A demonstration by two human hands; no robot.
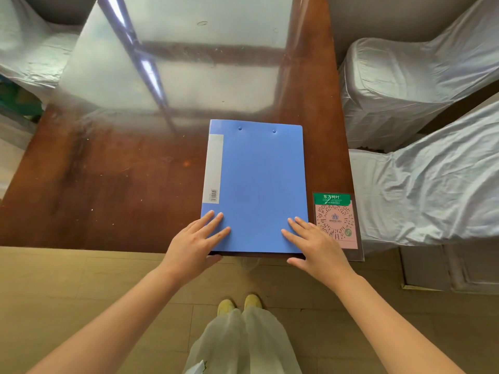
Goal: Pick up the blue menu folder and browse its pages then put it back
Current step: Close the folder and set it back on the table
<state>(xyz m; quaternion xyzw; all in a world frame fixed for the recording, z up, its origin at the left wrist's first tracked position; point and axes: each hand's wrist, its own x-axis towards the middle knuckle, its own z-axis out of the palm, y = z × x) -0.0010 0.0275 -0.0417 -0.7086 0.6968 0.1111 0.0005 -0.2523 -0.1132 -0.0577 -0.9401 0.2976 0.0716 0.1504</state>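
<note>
The blue menu folder (pixel 256 179) lies closed and flat on the brown table (pixel 108 184), its near edge at the table's front edge. A white label strip runs down its left side. My left hand (pixel 194 244) holds the folder's near left corner, fingers spread on the cover and thumb at the front edge below it. At the near right corner, my right hand (pixel 316 247) holds it the same way, thumb under the edge.
A pink QR-code card (pixel 336 220) with a green header lies just right of the folder. Two chairs in silver covers (pixel 405 90) (pixel 432 190) stand along the table's right side, and another covered chair (pixel 27 49) is at the far left. Wooden floor lies below me.
</note>
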